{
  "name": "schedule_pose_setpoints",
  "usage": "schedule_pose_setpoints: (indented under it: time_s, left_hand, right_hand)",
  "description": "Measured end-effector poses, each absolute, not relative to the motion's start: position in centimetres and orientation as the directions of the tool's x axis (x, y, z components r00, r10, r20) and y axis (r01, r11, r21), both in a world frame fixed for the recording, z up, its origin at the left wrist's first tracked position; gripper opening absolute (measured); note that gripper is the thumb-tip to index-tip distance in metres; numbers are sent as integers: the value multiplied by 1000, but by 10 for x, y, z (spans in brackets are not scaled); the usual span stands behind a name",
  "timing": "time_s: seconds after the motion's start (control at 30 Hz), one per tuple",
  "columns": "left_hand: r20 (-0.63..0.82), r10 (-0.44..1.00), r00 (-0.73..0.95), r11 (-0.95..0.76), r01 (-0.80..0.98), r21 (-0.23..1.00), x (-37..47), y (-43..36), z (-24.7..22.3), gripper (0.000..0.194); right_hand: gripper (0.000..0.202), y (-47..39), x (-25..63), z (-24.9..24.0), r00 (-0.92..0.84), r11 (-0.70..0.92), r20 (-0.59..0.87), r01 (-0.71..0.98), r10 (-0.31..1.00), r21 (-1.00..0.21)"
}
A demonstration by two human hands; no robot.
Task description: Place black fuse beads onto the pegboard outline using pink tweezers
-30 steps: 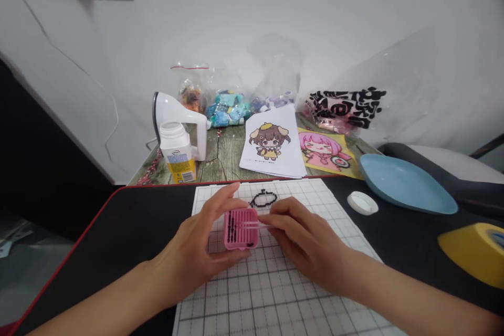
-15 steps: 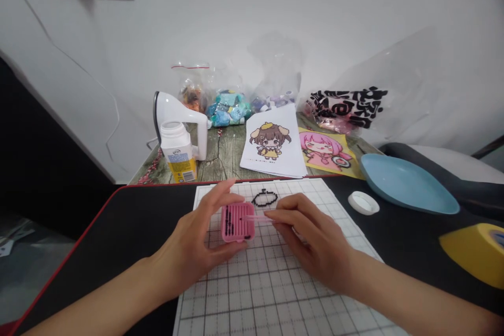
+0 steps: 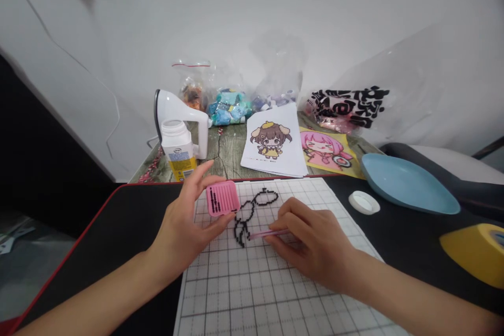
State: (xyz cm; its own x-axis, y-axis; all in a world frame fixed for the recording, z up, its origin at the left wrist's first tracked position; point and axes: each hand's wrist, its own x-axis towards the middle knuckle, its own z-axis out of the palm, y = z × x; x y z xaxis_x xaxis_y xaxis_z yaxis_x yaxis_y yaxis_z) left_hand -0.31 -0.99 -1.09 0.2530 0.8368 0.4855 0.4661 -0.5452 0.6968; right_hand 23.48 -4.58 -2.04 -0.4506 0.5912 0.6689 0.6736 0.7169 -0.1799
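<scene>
Shifted forward and left since the earlier head-view frame, the pink tray sits above the gridded board, its opposite edges clasped by the left grip. The right grip pinches pink tweezers, tips at the black bead outline. Tray judged light, stiff; loose beads spill easily, so hold the rims level.

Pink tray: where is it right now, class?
In the head view, the pink tray is left of centre, held in the left hand, just left of the black bead outline.
</scene>
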Motion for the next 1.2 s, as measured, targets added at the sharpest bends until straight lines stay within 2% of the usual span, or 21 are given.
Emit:
schedule_pose_setpoints:
  time_s: [0.4,0.77,0.9,1.03,1.2]
  left_hand:
    - [506,808,301,-588,460,665,-2,-11,-11,76]
    - [503,800,327,-599,483,639,-4,-12,-9,78]
    - [508,787,351,-617,469,632,-2,-15,-9,79]
    - [474,765,437,-642,448,623,-1,-23,-8,83]
    - [438,768,468,-632,440,638,0,-29,-8,87]
  right_hand:
    - [16,-44,235,-20,-488,718,655,685,577,-123]
    - [10,-45,234,-19,-471,728,679,672,563,-138]
    - [5,-46,235,-19,-410,767,746,608,524,-204]
    - [20,-45,235,-21,-437,782,719,576,540,-237]
    - [21,-44,234,-21,-496,794,674,563,548,-232]
